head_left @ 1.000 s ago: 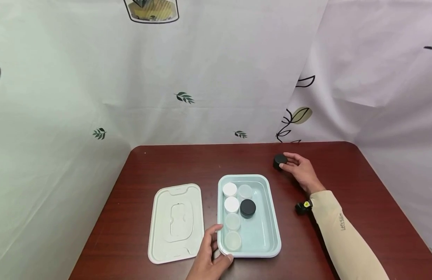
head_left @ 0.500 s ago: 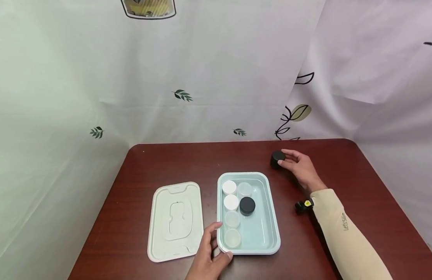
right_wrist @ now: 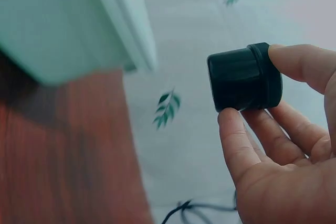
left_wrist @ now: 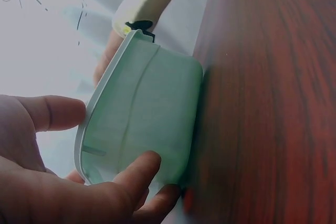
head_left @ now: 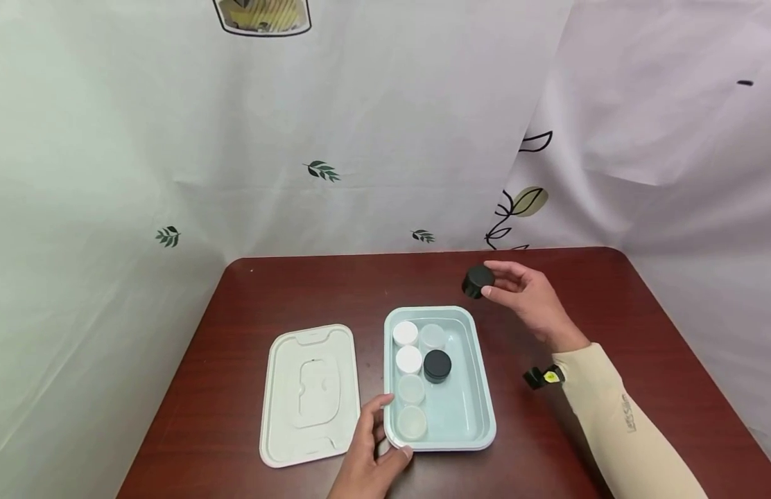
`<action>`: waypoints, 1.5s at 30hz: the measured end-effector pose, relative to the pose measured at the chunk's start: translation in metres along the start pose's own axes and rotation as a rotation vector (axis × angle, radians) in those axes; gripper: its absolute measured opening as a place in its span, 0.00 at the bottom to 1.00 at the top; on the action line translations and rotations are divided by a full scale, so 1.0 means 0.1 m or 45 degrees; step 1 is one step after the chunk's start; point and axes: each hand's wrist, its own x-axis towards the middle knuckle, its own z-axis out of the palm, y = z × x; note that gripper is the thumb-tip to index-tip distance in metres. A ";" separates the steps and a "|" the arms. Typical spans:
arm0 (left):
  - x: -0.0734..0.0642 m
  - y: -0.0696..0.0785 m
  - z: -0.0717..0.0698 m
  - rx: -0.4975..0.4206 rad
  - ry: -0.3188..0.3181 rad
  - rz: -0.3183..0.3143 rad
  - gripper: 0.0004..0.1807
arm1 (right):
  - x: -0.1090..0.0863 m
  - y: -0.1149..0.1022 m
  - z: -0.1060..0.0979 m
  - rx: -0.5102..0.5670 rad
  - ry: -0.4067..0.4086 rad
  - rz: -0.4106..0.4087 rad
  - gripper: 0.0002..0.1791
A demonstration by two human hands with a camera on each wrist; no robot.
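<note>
A small round black jar [head_left: 477, 283] is pinched between the thumb and fingers of my right hand [head_left: 534, 308], raised above the table beyond the tray's back right corner. In the right wrist view the jar [right_wrist: 239, 80] shows a wider ribbed lid band. My left hand [head_left: 368, 457] holds the near left corner of a pale blue-green plastic tray [head_left: 463, 409]. In the left wrist view fingers touch the rim and outer wall of the tray [left_wrist: 152, 103]. Inside stand two white-capped jars [head_left: 408, 360], several translucent-topped ones [head_left: 412, 421] and another black jar [head_left: 437, 365].
A flat off-white lid [head_left: 310, 395] lies on the dark red table [head_left: 286, 294] left of the tray. A printed cloth [head_left: 373, 125] hangs behind and along both sides. On my right wrist is a black strap mount [head_left: 535, 378].
My right hand has lifted the black jar off the table and carried it left toward the tray. The left hand keeps its hold on the tray corner.
</note>
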 end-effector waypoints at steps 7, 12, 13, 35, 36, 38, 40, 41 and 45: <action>0.00 -0.01 -0.01 0.007 0.007 0.007 0.42 | -0.18 -0.20 0.18 -0.009 -0.091 -0.043 0.30; 0.00 0.00 0.00 -0.010 0.008 0.036 0.41 | -0.35 -0.25 0.32 -0.014 -0.190 -0.057 0.29; 0.00 0.00 0.00 -0.012 0.006 0.042 0.41 | -0.38 -0.25 0.34 -0.028 -0.213 -0.067 0.29; 0.03 0.03 0.01 -0.028 -0.010 0.045 0.41 | -0.84 -0.06 0.77 -0.365 -0.510 -0.216 0.25; 0.03 0.03 0.01 -0.029 -0.013 0.044 0.41 | -0.84 -0.06 0.78 -0.398 -0.506 -0.226 0.25; 0.03 0.02 0.01 -0.034 -0.018 0.040 0.41 | -0.86 -0.06 0.79 -0.457 -0.507 -0.237 0.24; 0.03 0.02 0.01 -0.036 -0.020 0.039 0.41 | -0.86 -0.07 0.80 -0.513 -0.515 -0.243 0.24; 0.02 0.01 0.01 -0.040 -0.020 0.039 0.41 | -0.86 -0.07 0.81 -0.546 -0.519 -0.251 0.24; 0.01 0.01 0.01 -0.043 -0.019 0.041 0.41 | -0.87 -0.09 0.83 -0.699 -0.525 -0.295 0.23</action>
